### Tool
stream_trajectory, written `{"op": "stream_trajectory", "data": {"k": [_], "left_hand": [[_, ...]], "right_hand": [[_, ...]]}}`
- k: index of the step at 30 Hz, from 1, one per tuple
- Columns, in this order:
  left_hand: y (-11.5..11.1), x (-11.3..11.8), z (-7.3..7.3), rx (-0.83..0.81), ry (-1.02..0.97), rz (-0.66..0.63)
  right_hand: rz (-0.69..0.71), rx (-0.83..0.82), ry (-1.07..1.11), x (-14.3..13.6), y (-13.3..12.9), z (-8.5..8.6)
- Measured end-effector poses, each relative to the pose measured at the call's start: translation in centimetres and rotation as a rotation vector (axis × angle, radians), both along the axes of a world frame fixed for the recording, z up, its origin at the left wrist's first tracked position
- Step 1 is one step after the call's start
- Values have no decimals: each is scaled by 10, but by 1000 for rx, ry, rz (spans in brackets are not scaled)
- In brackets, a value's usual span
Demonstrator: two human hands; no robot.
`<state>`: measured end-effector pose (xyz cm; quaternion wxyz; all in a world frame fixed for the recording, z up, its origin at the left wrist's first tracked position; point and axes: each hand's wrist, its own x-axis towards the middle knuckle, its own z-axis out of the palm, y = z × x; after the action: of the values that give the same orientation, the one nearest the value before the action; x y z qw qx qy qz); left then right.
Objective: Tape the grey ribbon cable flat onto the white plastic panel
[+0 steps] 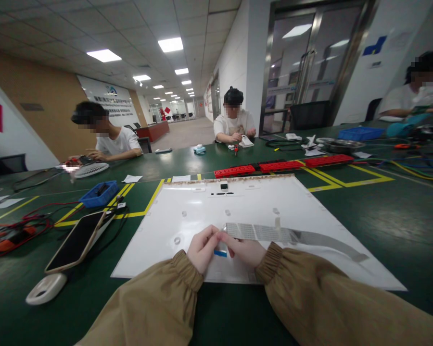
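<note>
Both hands meet low on a white panel [260, 202] that lies flat on the green table [382, 216]. Tan sleeves cover both forearms down to the wrists.

Left hand [202, 247]: fingers curled in, thumb and forefinger closed together on the near end of a flat ribbon cable [274, 234]. Not spread; a tight pinch.

Right hand [243, 250]: also curled, fingertips pressed against the same cable end, touching the left hand's fingertips. A small blue tab [221, 253] shows just below the two hands, between them; whether either hand grips it cannot be told.

The ribbon cable runs from the pinch off to the right across the lower part of the panel, lying nearly flat, its far end tapering toward the panel's right edge.

Left of the panel: a phone [77, 240] propped at a tilt, a white oval device [46, 288] near the table edge, a blue tray [99, 193], red and black wires [25, 223]. Beyond the panel: a row of red blocks [283, 166] along yellow tape lines.

Three other people sit at the far sides of the table, each with hands on their own work, well apart from this panel.
</note>
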<state>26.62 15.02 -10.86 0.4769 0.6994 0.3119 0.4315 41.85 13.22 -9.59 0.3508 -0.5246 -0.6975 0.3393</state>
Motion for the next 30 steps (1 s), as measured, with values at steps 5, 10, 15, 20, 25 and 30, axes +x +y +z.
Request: {"op": "stream_trajectory", "data": {"k": [5, 10, 15, 20, 25, 30], "left_hand": [[1, -1, 1, -1, 15, 24], [-3, -2, 4, 23, 24, -37], [-7, -1, 10, 118, 158, -21], [-8, 0, 9, 130, 215, -19], [-9, 1, 9, 132, 224, -17], [-9, 1, 9, 152, 219, -16]], "right_hand": [[-4, -47, -20, 0, -2, 2], [-9, -7, 36, 0, -3, 2], [-22, -24, 180, -1, 0, -5], [-23, -34, 356, -4, -1, -3], [-38, -76, 445, -7, -4, 0], [28, -35, 352, -4, -3, 0]]}}
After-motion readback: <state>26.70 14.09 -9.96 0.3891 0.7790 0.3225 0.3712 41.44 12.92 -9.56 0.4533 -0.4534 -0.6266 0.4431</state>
